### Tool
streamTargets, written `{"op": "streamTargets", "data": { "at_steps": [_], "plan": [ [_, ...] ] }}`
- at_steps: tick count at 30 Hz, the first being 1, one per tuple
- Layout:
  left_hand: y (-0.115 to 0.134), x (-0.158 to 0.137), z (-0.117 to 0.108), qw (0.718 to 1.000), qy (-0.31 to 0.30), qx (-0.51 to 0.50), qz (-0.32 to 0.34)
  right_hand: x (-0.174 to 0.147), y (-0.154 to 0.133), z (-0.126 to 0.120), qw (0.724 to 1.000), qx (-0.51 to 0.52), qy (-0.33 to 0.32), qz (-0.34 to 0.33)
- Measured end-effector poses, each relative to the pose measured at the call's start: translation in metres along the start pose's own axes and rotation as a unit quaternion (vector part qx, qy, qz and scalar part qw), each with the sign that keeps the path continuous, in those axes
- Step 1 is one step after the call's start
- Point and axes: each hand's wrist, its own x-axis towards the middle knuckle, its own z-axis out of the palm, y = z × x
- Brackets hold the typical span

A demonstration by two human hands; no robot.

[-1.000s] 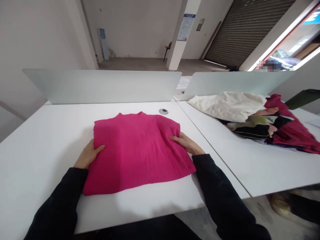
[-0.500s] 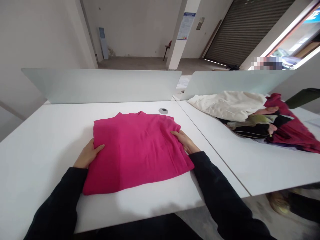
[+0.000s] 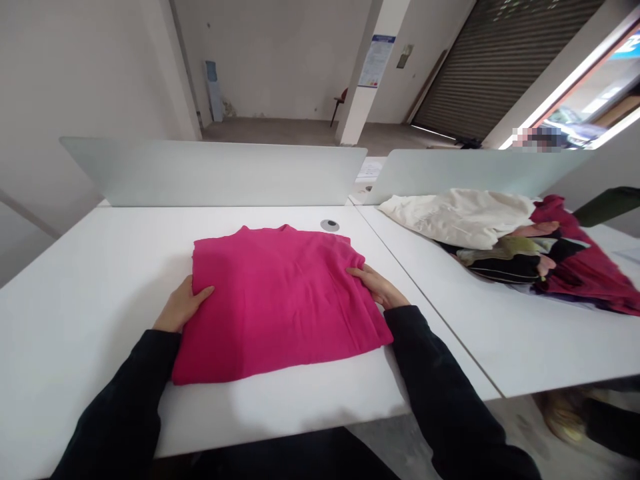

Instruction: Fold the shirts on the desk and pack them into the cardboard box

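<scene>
A bright pink garment (image 3: 280,300), folded into a broad, roughly rectangular shape, lies flat on the white table (image 3: 55,313). Its kind is not plain; the top edge has small uneven peaks, and soft wrinkles run across its right half. My left hand (image 3: 181,305) grips the left edge, thumb on top and fingers tucked beneath the cloth. On the opposite side my right hand (image 3: 376,285) holds the right edge the same way, its fingers partly hidden underneath.
On the adjoining table to the right sits a heap of clothes with a white garment (image 3: 460,217) on top and a dark red one (image 3: 570,260) beside it. Frosted dividers (image 3: 230,177) line the back edge. A round cable hole (image 3: 330,225) lies behind the pink garment.
The view has shifted slightly, so everything sits a little differently in the picture. Both hands keep their hold at the garment's sides, and its folded shape looks the same.
</scene>
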Motion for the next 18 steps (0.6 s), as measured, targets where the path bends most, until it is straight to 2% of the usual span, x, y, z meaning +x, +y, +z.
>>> {"op": "streamTargets", "data": {
  "at_steps": [2,4,7,8,10,13,15,18],
  "plan": [
    [0.001,-0.001,-0.002,0.999,0.0,0.044,-0.004,0.003,0.003,-0.004,1.0,0.003,-0.015,0.0],
    [0.002,-0.003,-0.003,0.994,0.028,0.107,0.002,0.005,0.006,-0.009,1.0,-0.002,-0.029,0.001],
    [0.012,-0.012,0.001,0.968,0.101,0.203,0.104,0.007,0.009,-0.013,0.999,-0.016,-0.037,0.0],
    [0.018,-0.015,0.005,0.956,0.101,0.229,0.15,0.008,0.01,-0.013,0.999,-0.02,-0.033,-0.003],
    [0.035,-0.021,0.019,0.939,0.038,0.266,0.215,0.008,0.01,-0.012,1.0,-0.022,-0.02,-0.012],
    [0.066,-0.023,0.054,0.92,-0.084,0.291,0.249,0.008,0.01,-0.007,1.0,-0.014,0.0,-0.02],
    [0.083,-0.02,0.083,0.905,-0.115,0.314,0.263,0.006,0.009,-0.003,1.0,-0.008,0.006,-0.021],
    [0.092,-0.011,0.121,0.897,-0.113,0.343,0.256,0.004,0.006,0.0,1.0,0.017,0.003,-0.015]
  ]
}}
